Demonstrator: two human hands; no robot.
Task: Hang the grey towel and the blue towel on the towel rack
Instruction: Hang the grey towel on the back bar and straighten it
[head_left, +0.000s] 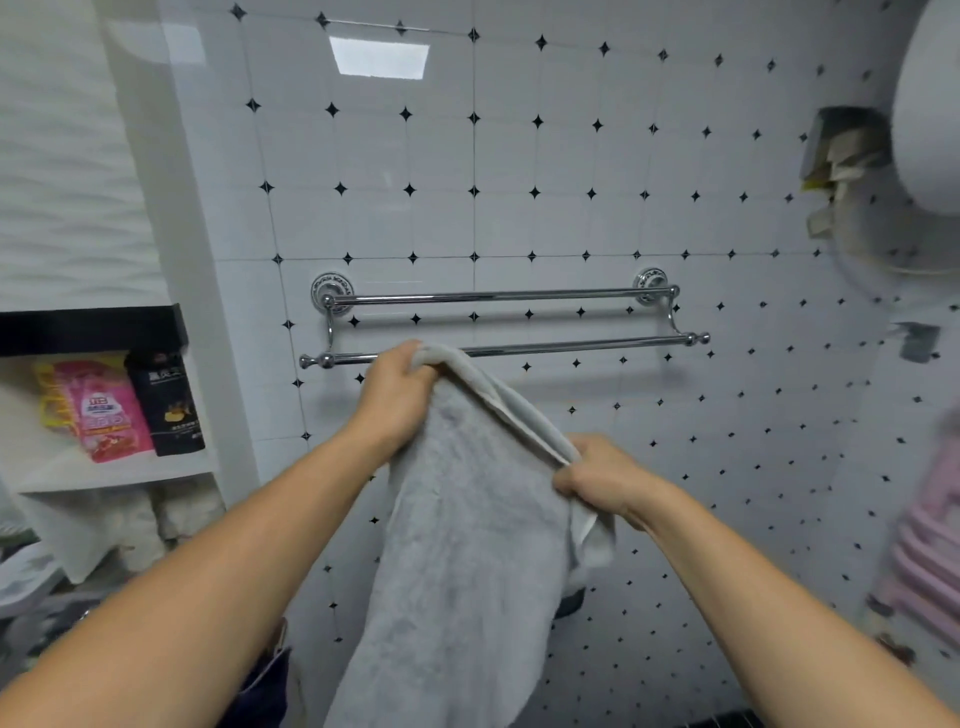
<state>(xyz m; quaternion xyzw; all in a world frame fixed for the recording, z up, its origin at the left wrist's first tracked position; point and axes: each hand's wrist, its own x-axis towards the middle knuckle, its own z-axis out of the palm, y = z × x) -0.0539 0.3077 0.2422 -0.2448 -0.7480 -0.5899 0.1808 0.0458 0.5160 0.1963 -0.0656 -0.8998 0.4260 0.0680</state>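
Head view showed the grey towel (457, 519) held up at the centre of the frame, in front of the towel rack (498, 297) on the tiled wall. The left hand (397, 400) had its fingers closed tight round one top corner, raised level with the rack's lower front bar (571, 347), probably so that corner could go over first. The right hand (602, 480), lower and to the right, pinched the top edge in a fist, keeping the hem stretched so the cloth would not bunch. The rest hung slack toward the bottom of the frame. A dark shape at the bottom left may have been the blue towel (265, 686), though too little showed to be sure. Both bars were bare.
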